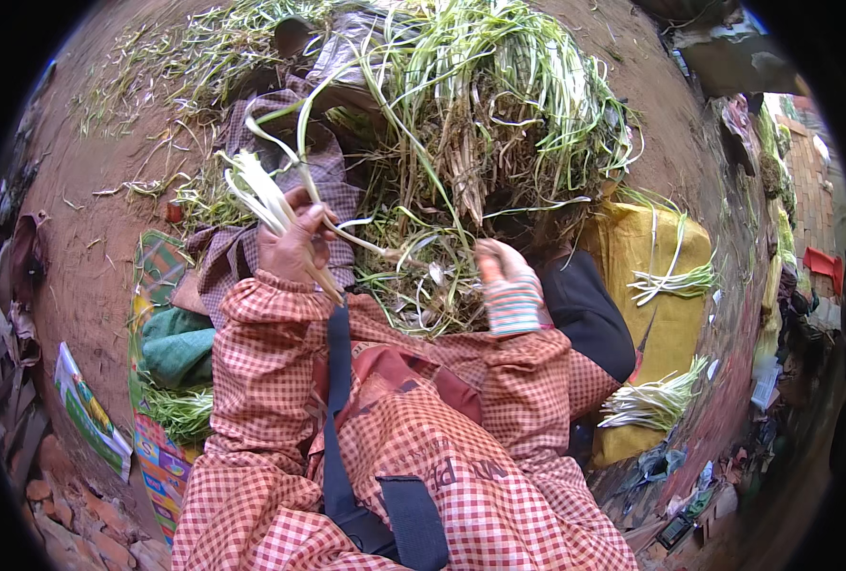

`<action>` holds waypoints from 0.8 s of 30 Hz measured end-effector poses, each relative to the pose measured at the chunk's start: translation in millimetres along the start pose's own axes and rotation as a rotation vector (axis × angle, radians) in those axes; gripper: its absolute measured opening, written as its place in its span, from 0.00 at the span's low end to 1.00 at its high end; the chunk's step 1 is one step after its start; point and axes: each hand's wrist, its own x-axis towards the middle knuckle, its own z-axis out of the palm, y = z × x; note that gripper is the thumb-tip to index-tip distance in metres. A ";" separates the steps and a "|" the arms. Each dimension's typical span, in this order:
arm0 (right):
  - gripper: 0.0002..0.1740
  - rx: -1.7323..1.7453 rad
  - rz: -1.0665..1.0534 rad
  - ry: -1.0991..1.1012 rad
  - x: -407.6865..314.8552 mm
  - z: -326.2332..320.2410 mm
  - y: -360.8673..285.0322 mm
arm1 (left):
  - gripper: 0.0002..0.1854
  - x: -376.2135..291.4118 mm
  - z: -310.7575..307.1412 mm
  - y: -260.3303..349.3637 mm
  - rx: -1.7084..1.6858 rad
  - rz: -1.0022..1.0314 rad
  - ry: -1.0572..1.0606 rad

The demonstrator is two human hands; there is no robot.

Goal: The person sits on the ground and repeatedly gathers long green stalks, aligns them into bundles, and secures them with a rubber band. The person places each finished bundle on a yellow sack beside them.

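Observation:
My left hand is closed round a small bunch of long green-and-white allium stalks, their pale ends towards the upper left and a few long leaves curling away. My right hand, in a striped knitted glove with bare-looking or orange fingertips, is beside the loose plant litter at my lap; its fingers are curled, and whether they pinch a thin leaf cannot be told. Above both hands lies a large heap of the same green plants, with brown, soil-covered roots hanging towards me. Torn leaves and roots lie between my hands.
At right, a yellow sack bears a loose bunch and a trimmed bunch of stalks. A colourful mat with more greens lies at left. Scattered greens cover soil at upper left; broken bricks lie lower left.

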 end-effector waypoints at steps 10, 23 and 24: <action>0.08 0.661 0.308 -0.379 -17.8 64.3 -55.0 | 0.17 -16.8 34.9 -22.8 -0.006 0.000 -0.050; 0.12 -0.103 -0.125 -0.062 -3.7 1.0 -4.0 | 0.14 1.7 11.1 -15.0 0.047 0.056 0.061; 0.13 -0.176 -0.272 -0.134 -5.3 11.3 -17.5 | 0.14 -1.8 20.3 -19.6 0.061 -0.017 0.063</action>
